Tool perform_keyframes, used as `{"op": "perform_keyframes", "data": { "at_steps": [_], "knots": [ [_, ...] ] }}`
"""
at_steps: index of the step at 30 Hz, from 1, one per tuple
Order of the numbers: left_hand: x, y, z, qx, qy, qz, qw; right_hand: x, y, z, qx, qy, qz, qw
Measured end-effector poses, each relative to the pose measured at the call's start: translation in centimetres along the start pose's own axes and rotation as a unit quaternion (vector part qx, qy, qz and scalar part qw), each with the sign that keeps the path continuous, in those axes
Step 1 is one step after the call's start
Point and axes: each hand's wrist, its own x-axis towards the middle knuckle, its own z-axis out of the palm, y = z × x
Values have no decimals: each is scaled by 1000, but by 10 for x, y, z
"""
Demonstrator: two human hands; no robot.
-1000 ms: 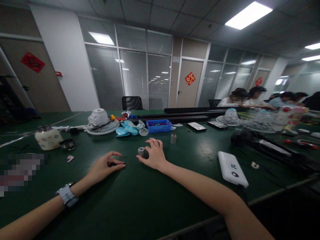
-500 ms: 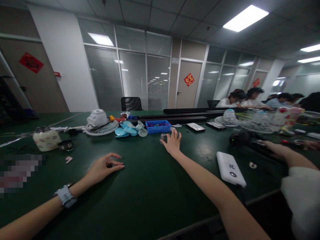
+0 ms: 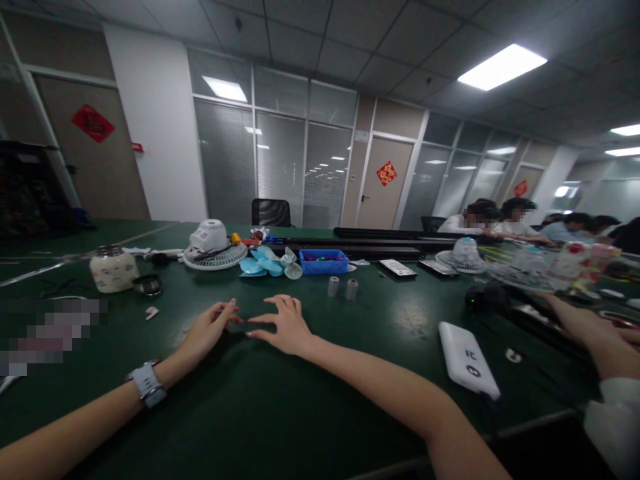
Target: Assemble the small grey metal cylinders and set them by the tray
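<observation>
My left hand [image 3: 207,331] is over the table, its fingers curled together with the fingertips bunched; whatever they hold, if anything, is hidden. Just to its right, my right hand [image 3: 284,325] reaches toward it, thumb and fingers apart and nothing visible between them. Two small grey cylinders stand upright on the green tabletop [image 3: 280,413], beyond the right hand and apart from it: a left cylinder [image 3: 333,287] and a right cylinder [image 3: 351,289].
Behind the cylinders are a blue basket [image 3: 324,265], light-blue fan blades [image 3: 263,263] and a white fan part [image 3: 213,243]. A jar [image 3: 114,270] stands left. To the right lie a white power bank [image 3: 469,360] and another person's hand [image 3: 583,327] by a black device.
My right hand has left the small grey cylinder and moved left toward my left hand. Two cylinders now show standing where it was. The view has shifted slightly.
</observation>
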Motion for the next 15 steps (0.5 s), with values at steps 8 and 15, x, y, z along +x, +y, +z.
{"op": "perform_keyframes", "data": {
  "at_steps": [8, 15],
  "knots": [
    [-1, 2, 1, -18, 4, 22, 1000, 15, 4, 1, 10, 14, -12, 1000],
    [-2, 1, -1, 1, -14, 20, 1000, 11, 116, -63, -38, 146, 198, 969]
  ]
}}
